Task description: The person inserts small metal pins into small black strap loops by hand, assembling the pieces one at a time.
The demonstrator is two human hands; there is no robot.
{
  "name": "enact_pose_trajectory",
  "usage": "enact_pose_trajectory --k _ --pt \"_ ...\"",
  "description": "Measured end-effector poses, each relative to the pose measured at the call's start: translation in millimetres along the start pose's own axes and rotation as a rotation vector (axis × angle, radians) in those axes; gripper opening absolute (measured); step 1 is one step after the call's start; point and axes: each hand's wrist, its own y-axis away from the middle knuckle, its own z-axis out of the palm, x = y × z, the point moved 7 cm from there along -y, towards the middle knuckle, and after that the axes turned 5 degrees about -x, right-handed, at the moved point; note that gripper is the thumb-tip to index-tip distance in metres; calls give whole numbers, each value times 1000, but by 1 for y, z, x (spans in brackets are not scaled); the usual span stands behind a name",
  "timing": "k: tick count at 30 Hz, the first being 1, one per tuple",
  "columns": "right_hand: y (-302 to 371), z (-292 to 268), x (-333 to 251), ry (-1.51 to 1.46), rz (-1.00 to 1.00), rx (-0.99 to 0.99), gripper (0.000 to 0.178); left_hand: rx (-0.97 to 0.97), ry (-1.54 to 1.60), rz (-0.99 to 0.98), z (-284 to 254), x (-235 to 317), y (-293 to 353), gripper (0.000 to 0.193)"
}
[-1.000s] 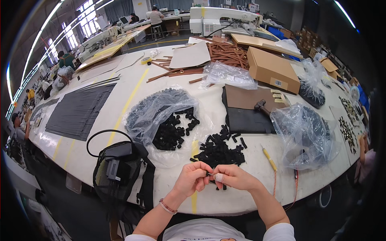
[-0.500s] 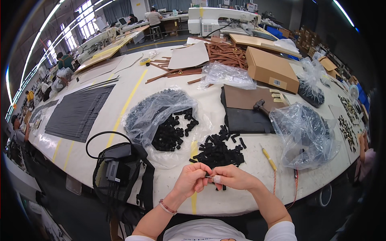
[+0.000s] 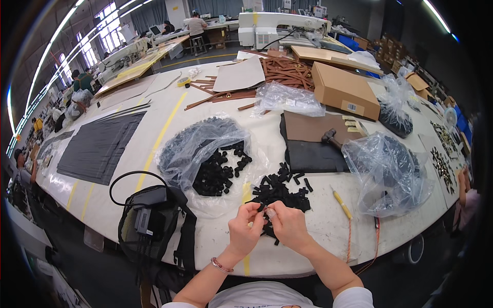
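Just in front of the near pile, both my hands meet fingertip to fingertip. My left hand [image 3: 243, 229] is closed, pinching a small black piece [image 3: 261, 207] between thumb and forefinger. Beside it, my right hand [image 3: 288, 226] has its fingers pinched together, with white wrapping on one finger; what they grip is too small to make out. Short black tube-like pieces [image 3: 290, 197] lie in a loose heap behind and partly under my hands. More small black pieces [image 3: 211, 178] spill from an opened clear plastic bag [image 3: 179, 149] to the left.
A yellow-handled tool [image 3: 341, 205] lies right of the heap, near a second clear bag [image 3: 387, 177]. Behind sit a hammer [image 3: 331, 137], a black sheet [image 3: 316, 156] and a cardboard box [image 3: 345, 91]. On the left are a black mesh bag [image 3: 134, 226] and dark strips [image 3: 100, 146].
Both hands have moved slightly up, away from me, toward the heap. They have turned more upright, and the black piece now shows at the left fingertips.
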Motion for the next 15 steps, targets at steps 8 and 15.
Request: enact_pose_trajectory --k 8,15 --pt "5 -3 -11 -32 0 -78 8 -132 238 -185 -1 -13 0 14" --pt "9 -4 -3 -241 85 -62 9 -143 256 -297 1 -21 -1 13"
